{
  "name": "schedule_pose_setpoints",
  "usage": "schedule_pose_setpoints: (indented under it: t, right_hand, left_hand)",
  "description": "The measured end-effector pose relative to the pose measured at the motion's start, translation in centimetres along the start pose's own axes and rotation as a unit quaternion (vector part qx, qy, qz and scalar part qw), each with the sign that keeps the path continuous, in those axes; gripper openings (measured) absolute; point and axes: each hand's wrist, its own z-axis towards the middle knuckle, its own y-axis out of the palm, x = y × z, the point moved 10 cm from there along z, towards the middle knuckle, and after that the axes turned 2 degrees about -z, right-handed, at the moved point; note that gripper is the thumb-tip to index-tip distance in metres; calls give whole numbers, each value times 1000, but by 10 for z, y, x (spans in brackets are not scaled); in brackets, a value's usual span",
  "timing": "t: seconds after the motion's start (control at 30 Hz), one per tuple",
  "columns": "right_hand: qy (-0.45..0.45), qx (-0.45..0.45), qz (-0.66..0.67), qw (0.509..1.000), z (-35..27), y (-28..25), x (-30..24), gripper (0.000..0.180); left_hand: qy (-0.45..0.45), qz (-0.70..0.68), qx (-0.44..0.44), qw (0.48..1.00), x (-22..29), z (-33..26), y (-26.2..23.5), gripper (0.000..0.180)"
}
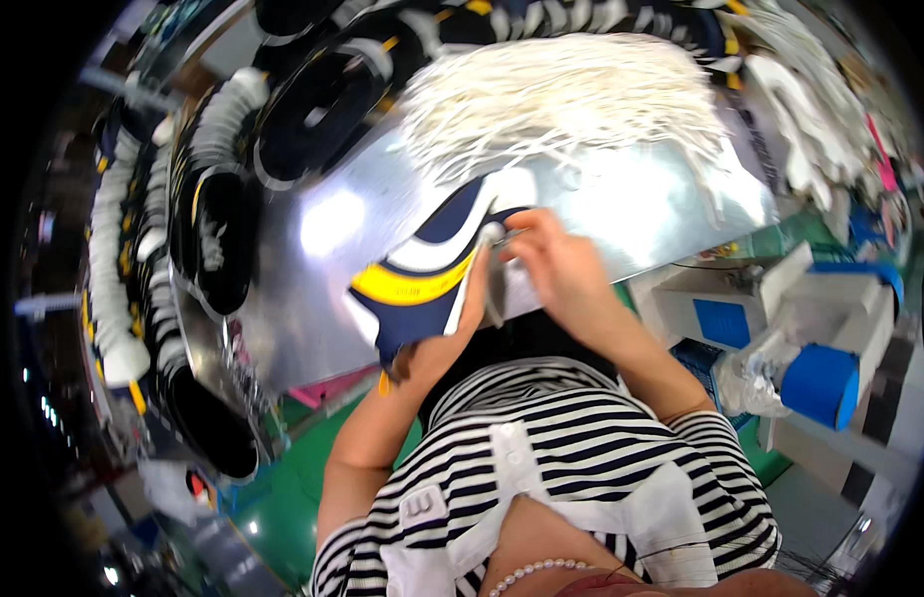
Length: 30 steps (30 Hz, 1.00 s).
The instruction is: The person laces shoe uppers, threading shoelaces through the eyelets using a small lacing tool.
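While the left hand (460, 330) clasps a navy shoe upper (432, 257), the right hand (555, 259) pinches some blurred thing (503, 239) at its edge.

The fingers of the left hand (469, 306) are largely hidden behind the navy, white and yellow shoe upper (412, 286), and the print on its yellow band is smeared past reading. The right hand (559, 261) is blurred, and whatever sits at its fingertips is too small to tell. Individual white laces (561, 104) blur together, covering part of the counter (278, 323) beneath. The picture's lower edge cuts off the wearer's striped shirt (581, 428).
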Motion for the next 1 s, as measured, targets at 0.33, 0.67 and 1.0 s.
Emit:
schedule_pose_setpoints:
  t: [0.33, 0.67, 1.0]
  right_hand:
    - [-32, -98, -169, 980, 5, 5, -26, 31]
    - [104, 107, 61, 987, -7, -55, 52, 54]
    - [33, 125, 243, 961, 25, -45, 104, 12]
  left_hand:
    - [-367, -523, -39, 768, -99, -54, 42, 38]
    - [-322, -422, -107, 841, -88, -5, 69, 40]
    - [-54, -116, -124, 984, -34, 30, 18, 23]
